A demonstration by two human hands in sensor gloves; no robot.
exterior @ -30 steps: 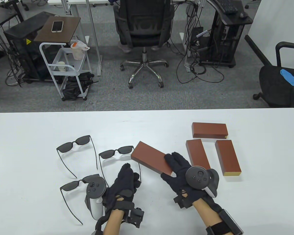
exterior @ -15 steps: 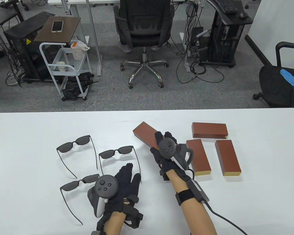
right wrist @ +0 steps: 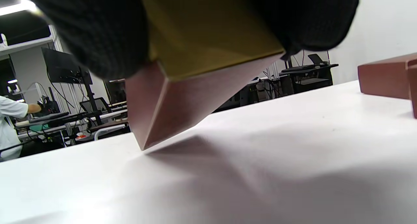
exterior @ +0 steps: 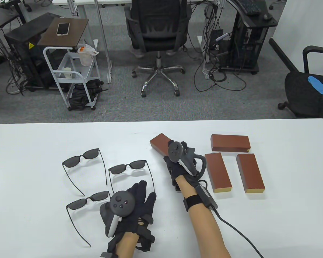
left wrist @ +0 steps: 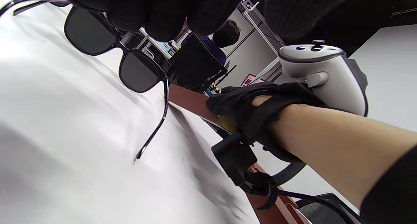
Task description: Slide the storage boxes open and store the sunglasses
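On the white table [exterior: 29,166], the right hand [exterior: 179,161] grasps a smooth reddish-brown storage box [exterior: 159,143], tilted, its far corner touching down at 12 o'clock. The right wrist view alone shows its yellow end [right wrist: 202,32]. Left hand [exterior: 140,199] rests flat, fingers released, beside the matte black sunglasses [exterior: 127,168]

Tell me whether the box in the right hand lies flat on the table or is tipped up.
Tipped up. The right hand grips the box by its yellow end, and only its far lower corner touches the table.
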